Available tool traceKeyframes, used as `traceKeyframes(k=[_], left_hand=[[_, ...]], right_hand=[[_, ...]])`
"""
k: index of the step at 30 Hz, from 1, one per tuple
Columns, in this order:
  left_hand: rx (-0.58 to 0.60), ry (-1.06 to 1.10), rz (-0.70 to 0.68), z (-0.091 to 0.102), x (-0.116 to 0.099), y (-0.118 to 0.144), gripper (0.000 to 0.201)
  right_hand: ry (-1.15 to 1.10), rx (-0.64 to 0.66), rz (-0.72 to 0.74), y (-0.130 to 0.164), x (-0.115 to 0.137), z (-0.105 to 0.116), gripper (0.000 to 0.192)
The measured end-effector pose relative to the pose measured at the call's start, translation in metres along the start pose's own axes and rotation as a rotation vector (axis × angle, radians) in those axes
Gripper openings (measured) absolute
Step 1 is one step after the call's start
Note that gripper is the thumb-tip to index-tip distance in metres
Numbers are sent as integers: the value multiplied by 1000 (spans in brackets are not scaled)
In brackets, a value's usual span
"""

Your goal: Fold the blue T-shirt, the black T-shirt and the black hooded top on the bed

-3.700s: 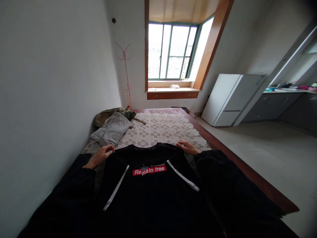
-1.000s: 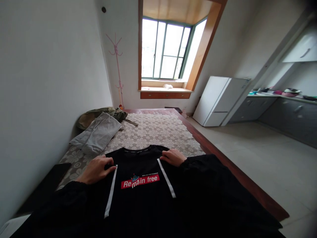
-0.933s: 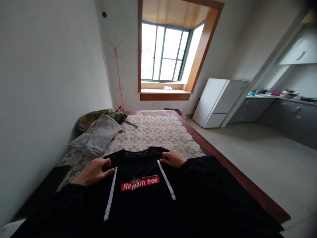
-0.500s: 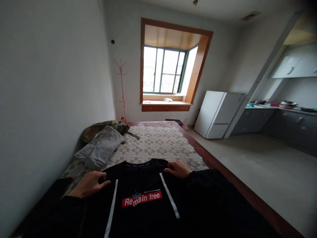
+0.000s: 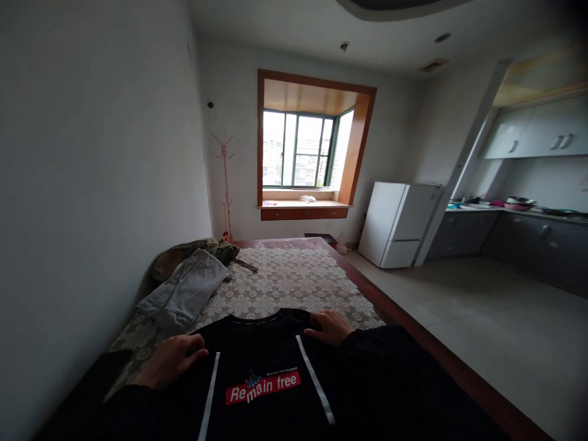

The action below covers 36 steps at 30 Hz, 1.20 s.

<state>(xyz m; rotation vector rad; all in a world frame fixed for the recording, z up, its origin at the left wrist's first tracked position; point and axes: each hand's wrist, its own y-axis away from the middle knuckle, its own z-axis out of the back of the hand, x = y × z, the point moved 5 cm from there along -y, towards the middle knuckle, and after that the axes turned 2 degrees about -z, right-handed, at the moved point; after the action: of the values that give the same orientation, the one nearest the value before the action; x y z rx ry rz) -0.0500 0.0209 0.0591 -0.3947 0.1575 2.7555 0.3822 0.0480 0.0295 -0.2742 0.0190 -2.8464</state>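
Observation:
A black shirt (image 5: 257,355) lies spread face up at the near end of the table, its collar pointing away from me. Its chest carries a red "Remain free" print (image 5: 264,387) between two pale stripes. My left hand (image 5: 177,357) is closed on the shirt's left shoulder edge, thumb and curled fingers together. At the opposite shoulder, my right hand (image 5: 329,326) grips the cloth with bent fingers. Dark sleeves cover both my wrists and blend into the shirt, so its lower sides are hard to make out.
A lace cloth (image 5: 285,278) covers the wooden table (image 5: 390,306). Folded grey trousers (image 5: 188,291) and a camouflage backpack (image 5: 177,257) lie at the left by the wall. Beyond stand a pink coat rack (image 5: 225,184), a white fridge (image 5: 397,223) and grey kitchen cabinets (image 5: 528,242).
The view has tilted up, so everything sits lower in the picture. Both hands stay at the shirt's shoulders, and the shirt looks almost the same.

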Motion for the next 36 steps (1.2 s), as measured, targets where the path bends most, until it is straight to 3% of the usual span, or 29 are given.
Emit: traceKeyframes(k=[5,9,14,20,28,33,36], left_hand=[[31,81,-32,-3,-10,0,13],[6,180,-111,-12,-23,-1,18],[-23,145,-186,-24,-31,-4,20],[-205,2,-189,-19,-15,-5,17],[-164,14,-287,-27,-25,-7,15],[-204,0,-294,-32,-18,-8,18],[-263,-60,-251,-42,-6,-10,41]], right_hand=[[-181,-23,187,2,18,-3,21],[-299,-21,261,0,24,-7,6],[-343,-44,289,-1,24,-10,9],[-205,-95,286,-1,25,-17,14],[-192,-73,371,0,34,-17,11],[-188,-108,331,2,37,-14,15],[-122,-112,259,3,36,-20,40]])
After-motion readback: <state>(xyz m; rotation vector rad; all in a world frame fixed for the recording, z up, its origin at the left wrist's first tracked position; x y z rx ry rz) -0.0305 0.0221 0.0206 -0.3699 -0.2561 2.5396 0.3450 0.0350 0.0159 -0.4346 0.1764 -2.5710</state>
